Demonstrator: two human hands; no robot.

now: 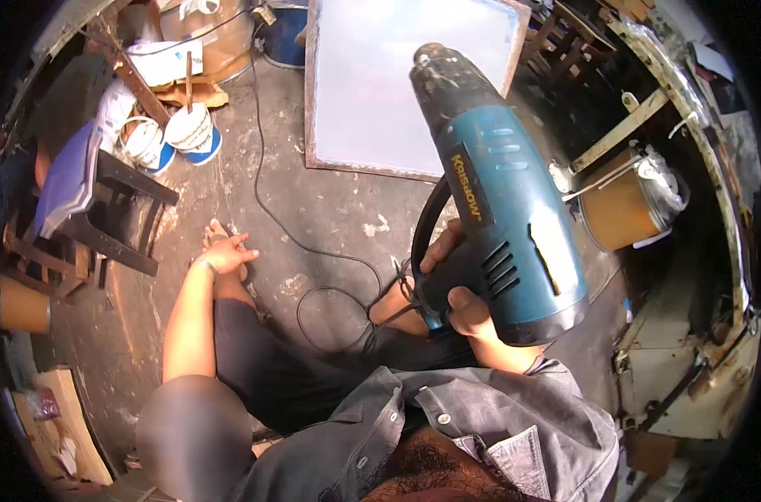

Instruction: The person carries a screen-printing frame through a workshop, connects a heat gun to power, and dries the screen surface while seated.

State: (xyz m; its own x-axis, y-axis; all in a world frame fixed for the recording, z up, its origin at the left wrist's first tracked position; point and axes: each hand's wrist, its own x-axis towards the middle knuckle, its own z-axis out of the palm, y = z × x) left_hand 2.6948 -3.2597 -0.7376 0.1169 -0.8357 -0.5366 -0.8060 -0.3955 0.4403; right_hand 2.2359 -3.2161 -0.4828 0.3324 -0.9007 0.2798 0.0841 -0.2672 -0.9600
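My right hand (pixel 471 313) is wrapped around the dark handle of a teal and black heat gun (pixel 514 197), raised close in front of me. Its worn, dark nozzle points up and away, toward the far side. Part of my grip is hidden behind the gun's body. My left hand (pixel 225 253), with a band at the wrist, is stretched out over my lower leg and bare foot, fingers apart and holding nothing. Beyond the gun, a large wooden frame with a pale, whitish panel (pixel 372 92) is partly covered by the nozzle.
A black cord (pixel 261 167) runs and loops across the stained floor. Paint-spattered white and blue buckets (pixel 198 142) stand at the far left, near a dark stool (pixel 133 188). On the right are a brown drum (pixel 619 209) and a worn metal rail (pixel 719 151).
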